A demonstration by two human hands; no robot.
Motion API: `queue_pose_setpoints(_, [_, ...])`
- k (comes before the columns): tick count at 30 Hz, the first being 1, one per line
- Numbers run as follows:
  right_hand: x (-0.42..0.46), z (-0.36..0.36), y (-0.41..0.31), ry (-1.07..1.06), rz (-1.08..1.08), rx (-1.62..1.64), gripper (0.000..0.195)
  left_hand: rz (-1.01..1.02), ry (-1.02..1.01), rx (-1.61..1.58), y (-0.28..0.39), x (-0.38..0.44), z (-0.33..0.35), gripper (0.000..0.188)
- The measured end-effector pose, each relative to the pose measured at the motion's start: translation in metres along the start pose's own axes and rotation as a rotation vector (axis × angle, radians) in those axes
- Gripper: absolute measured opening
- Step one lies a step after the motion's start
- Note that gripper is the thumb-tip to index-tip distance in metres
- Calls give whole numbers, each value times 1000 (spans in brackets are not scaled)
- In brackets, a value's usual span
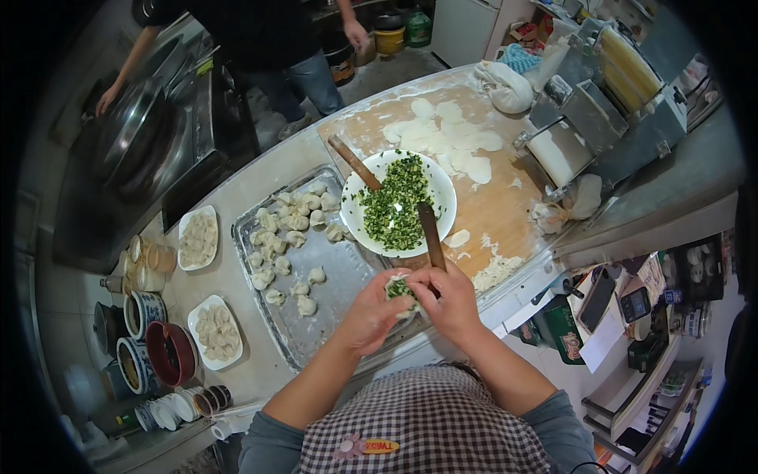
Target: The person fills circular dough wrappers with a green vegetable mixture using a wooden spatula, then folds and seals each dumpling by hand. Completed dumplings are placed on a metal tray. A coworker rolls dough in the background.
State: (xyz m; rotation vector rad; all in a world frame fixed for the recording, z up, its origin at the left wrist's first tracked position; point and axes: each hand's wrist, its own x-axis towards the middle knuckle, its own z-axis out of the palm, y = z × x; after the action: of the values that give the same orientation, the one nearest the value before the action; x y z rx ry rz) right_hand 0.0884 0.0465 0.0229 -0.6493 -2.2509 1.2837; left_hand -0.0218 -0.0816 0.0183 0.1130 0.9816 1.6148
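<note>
A dough wrapper with chopped green filling [400, 288] lies in my left hand [372, 314], whose fingers curl around it. My right hand [447, 296] pinches the wrapper's right edge and also holds a dark wooden spatula [432, 234], its blade end pointing up over the bowl. A white bowl [447, 201] of chopped green filling stands just beyond my hands, with a second wooden stick [355, 161] leaning in it. Left of the bowl, a metal tray [337, 284] bears many folded dumplings [296, 222]. Flat dough wrappers [453, 136] lie overlapping on the wooden board [503, 201] behind the bowl.
Two white dishes of dumplings [198, 237] [218, 333], jars [145, 266] and stacked cups [172, 409] stand at left. A dough-rolling machine [592, 130] and a cloth bundle [503, 87] are at right. Another person [254, 35] stands across the table beside large metal pans [133, 130].
</note>
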Motion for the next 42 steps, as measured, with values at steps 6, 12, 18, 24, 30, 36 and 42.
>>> queue_pose_setpoints(6, [-11,-16,-13,-47,-121,-43,14,-16,-30,-183,6,-1,-3,51])
queue_pose_setpoints(12, [-15,-15,0,-109,-173,-113,13,-22,-101,-129,-1,-6,-3,53])
queue_pose_setpoints(18, [-15,-12,-4,13,66,90,10,74,-87,264,-6,-11,12,46])
queue_pose_setpoints(24, [-14,-5,-18,107,-4,88,11,111,63,243,-8,-11,13,28])
queue_pose_setpoints(30, [-2,-2,-18,128,-210,10,21,111,94,87,0,-12,27,25])
queue_pose_setpoints(36, [-3,4,-24,-35,-60,211,25,12,55,99,0,-14,19,30])
queue_pose_setpoints(42, [-6,11,-22,-6,-161,26,38,317,242,578,-14,-21,32,31])
